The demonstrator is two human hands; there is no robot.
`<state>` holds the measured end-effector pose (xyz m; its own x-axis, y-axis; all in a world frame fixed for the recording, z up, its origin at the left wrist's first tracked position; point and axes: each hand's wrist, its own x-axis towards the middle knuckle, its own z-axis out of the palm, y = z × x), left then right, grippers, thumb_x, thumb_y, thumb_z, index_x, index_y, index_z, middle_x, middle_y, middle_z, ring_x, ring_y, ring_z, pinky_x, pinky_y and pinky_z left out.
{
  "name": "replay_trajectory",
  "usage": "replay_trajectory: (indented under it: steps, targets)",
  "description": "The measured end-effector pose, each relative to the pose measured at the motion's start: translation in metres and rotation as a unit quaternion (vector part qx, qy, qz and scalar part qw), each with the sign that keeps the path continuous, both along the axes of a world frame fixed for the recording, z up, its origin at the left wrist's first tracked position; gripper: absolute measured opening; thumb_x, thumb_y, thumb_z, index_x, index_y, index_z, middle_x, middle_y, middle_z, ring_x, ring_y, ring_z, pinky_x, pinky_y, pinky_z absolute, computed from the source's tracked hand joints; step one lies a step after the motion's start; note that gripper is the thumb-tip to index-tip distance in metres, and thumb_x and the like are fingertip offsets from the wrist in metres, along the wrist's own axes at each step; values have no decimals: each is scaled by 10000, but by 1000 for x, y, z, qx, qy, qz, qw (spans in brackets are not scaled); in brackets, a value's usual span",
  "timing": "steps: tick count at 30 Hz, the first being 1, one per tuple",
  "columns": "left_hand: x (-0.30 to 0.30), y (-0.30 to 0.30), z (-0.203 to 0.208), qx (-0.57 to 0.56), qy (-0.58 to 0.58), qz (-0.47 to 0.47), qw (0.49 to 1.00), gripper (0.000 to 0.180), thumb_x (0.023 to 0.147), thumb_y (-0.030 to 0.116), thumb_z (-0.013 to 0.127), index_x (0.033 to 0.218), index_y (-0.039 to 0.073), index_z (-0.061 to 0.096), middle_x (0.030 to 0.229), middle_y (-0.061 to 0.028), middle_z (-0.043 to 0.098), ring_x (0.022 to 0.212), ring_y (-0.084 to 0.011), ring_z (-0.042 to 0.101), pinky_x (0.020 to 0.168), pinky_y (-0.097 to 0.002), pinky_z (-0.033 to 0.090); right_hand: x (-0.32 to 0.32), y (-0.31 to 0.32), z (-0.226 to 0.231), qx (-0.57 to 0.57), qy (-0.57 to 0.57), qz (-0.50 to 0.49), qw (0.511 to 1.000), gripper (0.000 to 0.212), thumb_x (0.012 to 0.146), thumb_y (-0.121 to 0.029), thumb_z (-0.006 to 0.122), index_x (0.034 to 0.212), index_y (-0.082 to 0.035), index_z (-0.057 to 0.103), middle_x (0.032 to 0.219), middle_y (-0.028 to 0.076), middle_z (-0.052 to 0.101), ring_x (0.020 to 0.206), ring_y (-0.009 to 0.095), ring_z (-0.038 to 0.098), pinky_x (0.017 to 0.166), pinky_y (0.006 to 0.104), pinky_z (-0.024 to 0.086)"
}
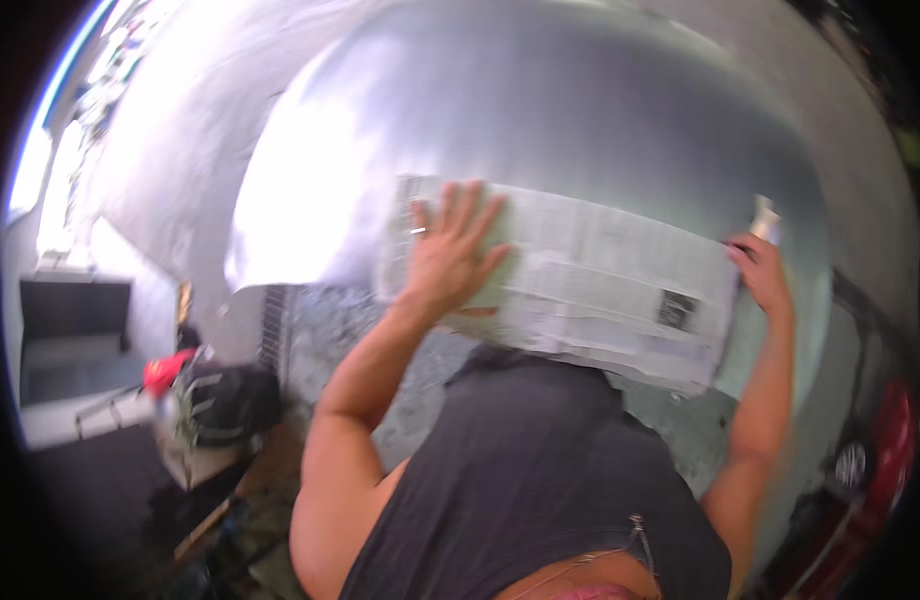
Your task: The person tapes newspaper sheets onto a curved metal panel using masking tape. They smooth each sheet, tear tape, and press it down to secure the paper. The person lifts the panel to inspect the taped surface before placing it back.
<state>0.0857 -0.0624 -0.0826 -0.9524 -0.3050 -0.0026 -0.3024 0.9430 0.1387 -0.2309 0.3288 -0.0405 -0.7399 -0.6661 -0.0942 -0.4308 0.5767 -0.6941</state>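
Observation:
A folded sheet of newspaper [590,255] lies on a large shiny metal sheet [570,120]. My left hand [453,255] rests flat on the newspaper's left part, fingers spread, a ring on one finger. At the newspaper's upper right corner is my right hand [765,275], its thumb and fingers drawn together in a pinch. A small dark tip shows at those fingertips, but what they hold is too small to make out. Just beyond the right hand's knuckles is a small cream-coloured piece [765,217]; whether the hand touches it I cannot tell.
Grey, stained surface [330,335] shows beyond the metal sheet's near edge, close to my body. To the left are a black bag [230,403] and a red item [167,372] beside it. A red vehicle [885,450] with a wheel stands at the lower right.

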Motion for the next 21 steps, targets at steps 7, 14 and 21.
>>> replay_trajectory:
  steps: [7,14,21]
  targets:
    - [-2,7,1,-11,6,15,1000,714,1047,589,493,1669,291,307,1762,-76,184,1633,-332,71,1281,-643,-26,15,1,17,101,-35,-109,988,204,929,-127,741,1106,-27,761,882,50,711,821,149,628,799,332,514]
    - [3,3,0,-8,8,21,1000,710,1035,582,517,1656,281,350,1761,-72,193,1635,-322,68,1285,-626,-29,25,-66,44,2,375,-79,924,275,921,-243,766,1169,-127,751,891,128,723,849,292,693,740,435,518]
    - [-6,7,15,6,18,34,999,827,925,547,640,1646,247,370,1718,-105,284,1619,-355,139,1253,-713,9,112,-309,-22,-98,461,58,880,501,868,-89,659,1369,-74,633,1138,209,701,1067,336,656,920,500,487]
